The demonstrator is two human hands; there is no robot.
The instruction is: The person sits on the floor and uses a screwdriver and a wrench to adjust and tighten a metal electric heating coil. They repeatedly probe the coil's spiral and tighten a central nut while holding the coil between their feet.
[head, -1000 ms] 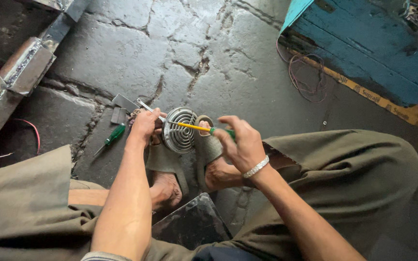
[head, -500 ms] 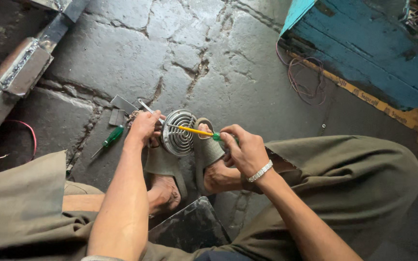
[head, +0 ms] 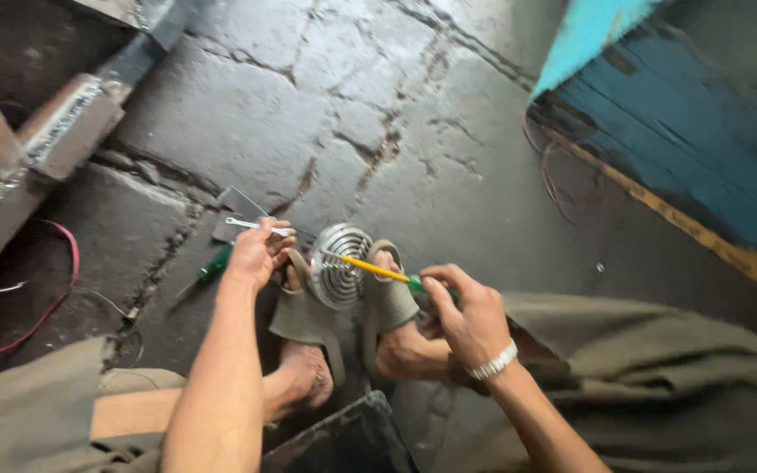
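A round ribbed metal part sits upright between my two sandalled feet on the stone floor. My left hand grips its left edge and also holds a thin silver tool that sticks out to the left. My right hand is closed around the green handle of a screwdriver with a yellow shaft, whose tip rests at the middle of the metal part. A metal bracelet circles my right wrist.
A second green-handled screwdriver lies on the floor left of my left hand. Red and white wires trail at the far left by wooden beams. A blue wooden structure stands at upper right. A dark block sits below my feet.
The view has shifted slightly. My hands and the metal part keep their hold; the screwdriver tip stays at the part's centre.
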